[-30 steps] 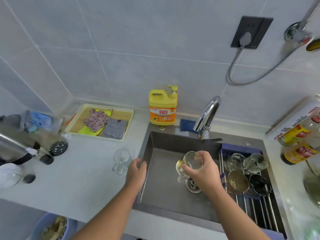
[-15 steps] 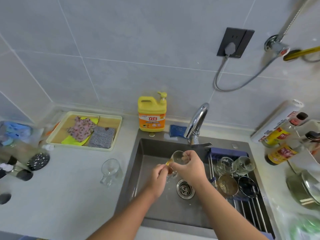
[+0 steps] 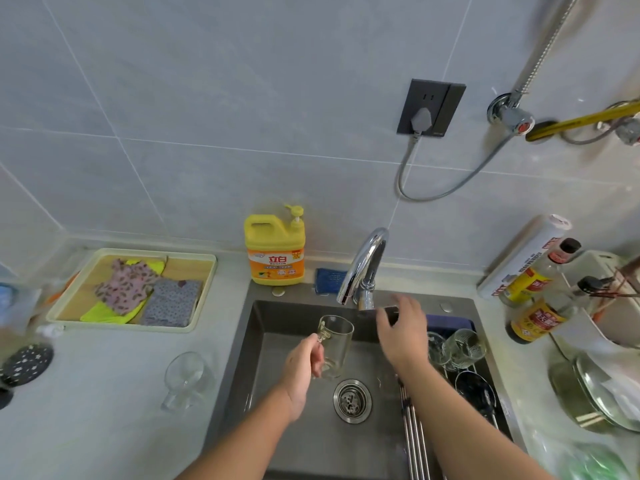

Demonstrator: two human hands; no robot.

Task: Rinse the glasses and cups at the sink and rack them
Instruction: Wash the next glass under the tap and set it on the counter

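My left hand (image 3: 302, 368) grips the handle of a clear glass mug (image 3: 335, 344), which is upright over the steel sink (image 3: 252, 344), just left of and below the chrome faucet (image 3: 363, 268). Beside the faucet's base, my right hand (image 3: 401, 330) hovers with fingers spread and holds nothing. No water stream is visible. Clear glasses (image 3: 457, 348) and a dark cup (image 3: 476, 393) lie in the rack (image 3: 414, 431) across the sink's right side. Another clear glass (image 3: 185, 379) stands on the counter left of the sink.
A yellow detergent bottle (image 3: 275, 251) and a blue sponge (image 3: 329, 280) sit behind the sink. At the left is a tray with cloths (image 3: 135, 291). Sauce bottles (image 3: 540, 306), a foil roll and a pan lid (image 3: 602, 393) crowd the right counter.
The mug passed from my right hand to my left, which now holds it by the handle. My right hand let go and moved up to the faucet base.
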